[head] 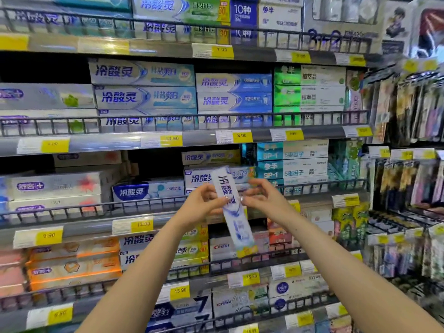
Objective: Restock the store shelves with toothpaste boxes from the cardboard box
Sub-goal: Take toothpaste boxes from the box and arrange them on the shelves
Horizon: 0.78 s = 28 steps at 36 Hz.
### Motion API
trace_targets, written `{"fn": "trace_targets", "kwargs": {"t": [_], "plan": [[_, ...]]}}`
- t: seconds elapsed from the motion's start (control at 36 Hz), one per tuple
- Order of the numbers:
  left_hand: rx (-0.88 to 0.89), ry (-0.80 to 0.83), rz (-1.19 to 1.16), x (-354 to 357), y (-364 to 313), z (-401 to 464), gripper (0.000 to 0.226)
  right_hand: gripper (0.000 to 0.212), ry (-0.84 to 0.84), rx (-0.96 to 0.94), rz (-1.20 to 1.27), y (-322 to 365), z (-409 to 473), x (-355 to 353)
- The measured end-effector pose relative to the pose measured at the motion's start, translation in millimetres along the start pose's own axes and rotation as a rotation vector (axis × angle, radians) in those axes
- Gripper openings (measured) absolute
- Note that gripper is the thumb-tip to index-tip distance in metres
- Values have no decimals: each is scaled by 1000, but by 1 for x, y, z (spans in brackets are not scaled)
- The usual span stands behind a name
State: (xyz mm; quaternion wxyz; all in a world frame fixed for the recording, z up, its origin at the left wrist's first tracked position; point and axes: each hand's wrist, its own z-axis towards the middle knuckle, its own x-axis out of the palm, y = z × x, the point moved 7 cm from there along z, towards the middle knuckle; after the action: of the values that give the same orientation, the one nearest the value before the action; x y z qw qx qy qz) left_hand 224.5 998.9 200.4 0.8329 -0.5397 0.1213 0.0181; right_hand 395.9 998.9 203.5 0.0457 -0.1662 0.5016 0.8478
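A long white-and-blue toothpaste box (234, 212) with a yellow lower end hangs nearly upright in front of the shelves. My left hand (204, 200) grips its left edge near the top and my right hand (262, 197) grips its right edge at the same height. Behind it, on the third shelf (144, 219), lie matching blue-lettered toothpaste boxes (149, 189), with a dark gap above the single box at the middle. The cardboard box is out of view.
Five wire-fronted shelves full of stacked toothpaste boxes fill the view, with yellow price tags (241, 136) along each edge. At the right, a rack of hanging toothbrush packs (408, 179) juts forward. A dark gap shows on the second shelf at far left (43, 68).
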Motion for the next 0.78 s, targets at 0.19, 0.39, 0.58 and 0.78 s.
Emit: {"fn": "trace_targets", "kwargs": {"t": [0.19,0.39,0.58,0.78], "plan": [[28,-251,-291,-34,2,9,27,37,61,92,-32,-23,-3,2],[140,-558,-82,-91,-11,-2,51,45,-202,-40,55,5,24,-32],[210,-585,288,-99,-17,-1,51,47,-402,-127,-47,17,45,-28],[281,-626,401,-93,-21,8,46,54,-447,-149,-257,8,53,-16]]}}
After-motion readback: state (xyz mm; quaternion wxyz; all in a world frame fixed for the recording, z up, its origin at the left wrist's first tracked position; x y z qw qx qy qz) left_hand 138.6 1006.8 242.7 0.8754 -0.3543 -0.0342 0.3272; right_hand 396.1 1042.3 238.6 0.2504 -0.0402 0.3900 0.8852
